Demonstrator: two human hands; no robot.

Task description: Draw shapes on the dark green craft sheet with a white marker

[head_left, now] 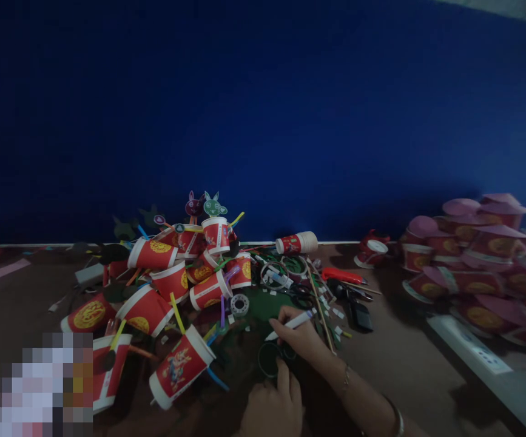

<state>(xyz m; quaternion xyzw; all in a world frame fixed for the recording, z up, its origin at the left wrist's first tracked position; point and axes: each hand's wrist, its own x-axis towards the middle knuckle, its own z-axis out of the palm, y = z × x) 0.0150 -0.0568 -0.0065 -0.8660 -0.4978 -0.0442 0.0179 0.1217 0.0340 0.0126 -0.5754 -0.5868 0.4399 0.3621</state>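
My right hand (300, 335) is closed around a white marker (292, 323), its tip down to the left, just above a dark round piece with a pale outline (269, 360). A second dark rounded shape (289, 350) lies partly under this hand. At the near edge of the round piece, my left hand (275, 403) rests with its index finger pressed on it and its other fingers curled. Whether the marker tip touches the surface is too dark to tell. To the left lies a red paper cup (183, 367) with coloured strips.
Several red cups with strips (167, 282) are heaped on the left, two with rabbit faces (212, 204). Stacked cups (296, 243), a tape roll (239, 304), a red cutter (344, 276) and a power strip (476, 358) lie around. Pink-topped cups (476, 273) fill the right.
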